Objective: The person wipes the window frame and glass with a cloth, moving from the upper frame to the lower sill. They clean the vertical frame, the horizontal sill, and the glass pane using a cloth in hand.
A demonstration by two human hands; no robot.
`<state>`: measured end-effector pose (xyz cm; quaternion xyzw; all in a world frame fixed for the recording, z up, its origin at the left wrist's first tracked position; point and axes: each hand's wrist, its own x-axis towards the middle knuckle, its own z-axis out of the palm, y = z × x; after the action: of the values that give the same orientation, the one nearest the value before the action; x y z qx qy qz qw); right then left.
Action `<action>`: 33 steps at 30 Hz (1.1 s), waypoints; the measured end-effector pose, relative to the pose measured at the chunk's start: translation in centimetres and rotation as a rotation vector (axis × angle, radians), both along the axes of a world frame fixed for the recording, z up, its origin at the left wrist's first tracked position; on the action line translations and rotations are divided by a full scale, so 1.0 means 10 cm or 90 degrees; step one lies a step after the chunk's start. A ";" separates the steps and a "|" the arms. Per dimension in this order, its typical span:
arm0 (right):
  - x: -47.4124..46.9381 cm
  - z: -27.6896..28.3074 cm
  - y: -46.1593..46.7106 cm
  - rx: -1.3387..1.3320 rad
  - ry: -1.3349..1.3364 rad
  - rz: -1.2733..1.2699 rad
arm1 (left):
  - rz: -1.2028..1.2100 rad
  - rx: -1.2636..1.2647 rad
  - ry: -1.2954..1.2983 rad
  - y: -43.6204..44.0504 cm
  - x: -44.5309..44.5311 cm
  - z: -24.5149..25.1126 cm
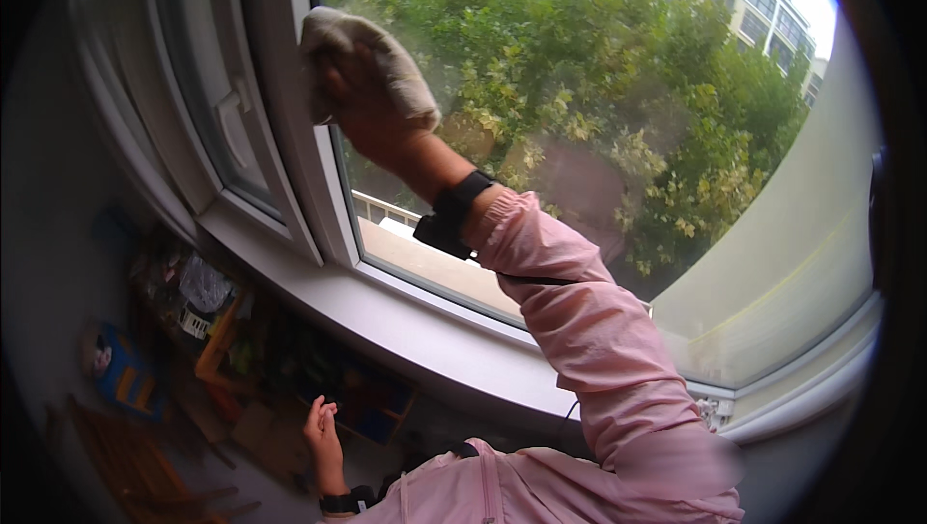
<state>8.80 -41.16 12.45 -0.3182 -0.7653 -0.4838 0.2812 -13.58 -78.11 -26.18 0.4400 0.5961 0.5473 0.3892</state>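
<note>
My right hand point(369, 104) reaches up to the left edge of a large window pane point(579, 89). Its fingers grip a light grey-beige cloth point(398, 67), which lies against the glass and the white window frame point(337, 191). The fingertips are partly hidden in shadow and by the cloth. A black band with a small device circles this wrist below a pink sleeve. Low in the view, my left hand point(324, 437) is raised beside my body, its fingers slightly bent and nothing in them; it too has a black band at the wrist.
A white sill point(405, 321) runs below the window. At left stands a narrower window sash with a white handle point(233, 125). Beneath the sill are plastic bags point(205, 283), a cardboard box point(268, 437), a blue and yellow package point(130, 372) and a wooden chair or rack point(137, 466).
</note>
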 end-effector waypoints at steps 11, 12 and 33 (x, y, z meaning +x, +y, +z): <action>0.33 -0.58 -0.32 0.015 -0.040 0.009 | -0.153 0.065 0.040 0.59 -0.01 0.19; 0.38 -0.56 -0.39 0.016 -0.044 0.004 | -0.165 0.068 0.035 0.63 -0.01 0.21; 1.58 -0.61 -1.61 0.074 0.110 -0.069 | -0.287 0.087 0.066 1.08 -0.17 0.17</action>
<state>24.64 -57.22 6.36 -0.3829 -0.6908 -0.5125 0.3370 -15.26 -67.35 -24.45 0.6148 0.4640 0.4621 0.4395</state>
